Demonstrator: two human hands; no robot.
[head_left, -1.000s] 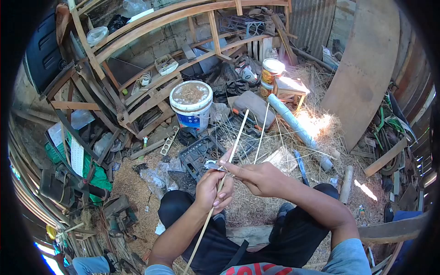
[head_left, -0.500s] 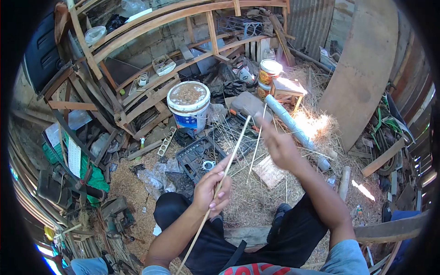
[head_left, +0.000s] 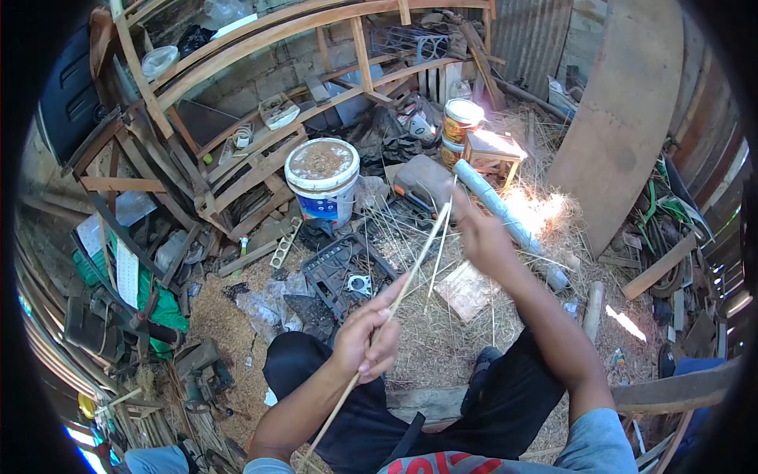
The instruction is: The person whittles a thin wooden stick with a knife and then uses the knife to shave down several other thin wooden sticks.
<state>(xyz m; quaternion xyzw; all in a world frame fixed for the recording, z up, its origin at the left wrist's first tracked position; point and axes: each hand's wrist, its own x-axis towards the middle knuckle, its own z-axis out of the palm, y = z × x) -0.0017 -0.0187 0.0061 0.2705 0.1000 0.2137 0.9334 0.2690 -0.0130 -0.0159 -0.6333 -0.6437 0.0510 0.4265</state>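
1. In the head view, my left hand has its grip clamped around a thin pale stick, nearer me than the white bucket and right of it.
2. My right hand blurs near the stick's far tip, right of the bucket; its grip I cannot tell.
3. I judge the step as work at that tip; the next move calls for steady left fingers.

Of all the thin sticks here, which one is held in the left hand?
The long pale stick running through the curled left hand and up toward the right hand. The other thin sticks farther forward are outside that hand.
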